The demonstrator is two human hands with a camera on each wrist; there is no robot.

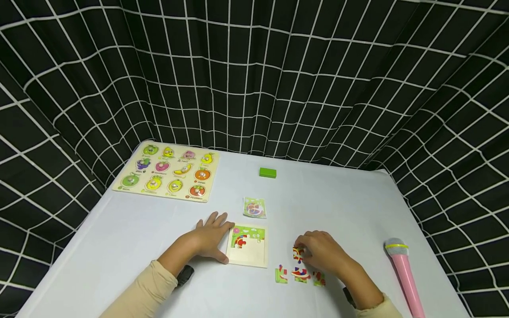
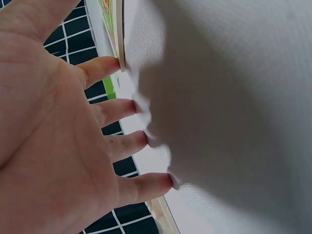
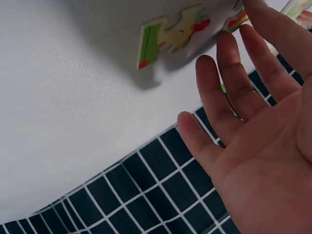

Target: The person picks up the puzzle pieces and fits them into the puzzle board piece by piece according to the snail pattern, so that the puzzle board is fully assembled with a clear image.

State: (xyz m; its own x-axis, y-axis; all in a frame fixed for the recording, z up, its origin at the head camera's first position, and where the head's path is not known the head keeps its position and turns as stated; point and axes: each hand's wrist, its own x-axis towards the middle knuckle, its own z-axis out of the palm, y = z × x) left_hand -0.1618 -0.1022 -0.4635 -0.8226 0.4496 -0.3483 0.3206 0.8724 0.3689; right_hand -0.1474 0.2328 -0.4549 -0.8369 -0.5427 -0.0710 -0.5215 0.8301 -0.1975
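A square wooden puzzle tray [image 1: 253,255] lies in the middle of the table, with green and red pieces fitted along its top and upper left. My left hand [image 1: 210,238] is spread at its left side, thumb and index finger touching the edge; in the left wrist view the other fingertips [image 2: 142,138] rest on the cloth. To the right of the tray, my right hand [image 1: 324,251] pinches a red and yellow puzzle piece [image 1: 298,253] low over the table. Three loose pieces lie just below: a left one [image 1: 280,275], a middle one [image 1: 301,274] and a right one [image 1: 319,278].
Behind the tray lies a small picture card [image 1: 254,207], with a green block [image 1: 267,172] farther back. A fruit peg board [image 1: 165,172] occupies the back left. At the right edge lies a pink microphone [image 1: 406,276]. Black gridded curtains [image 1: 254,79] surround the white table.
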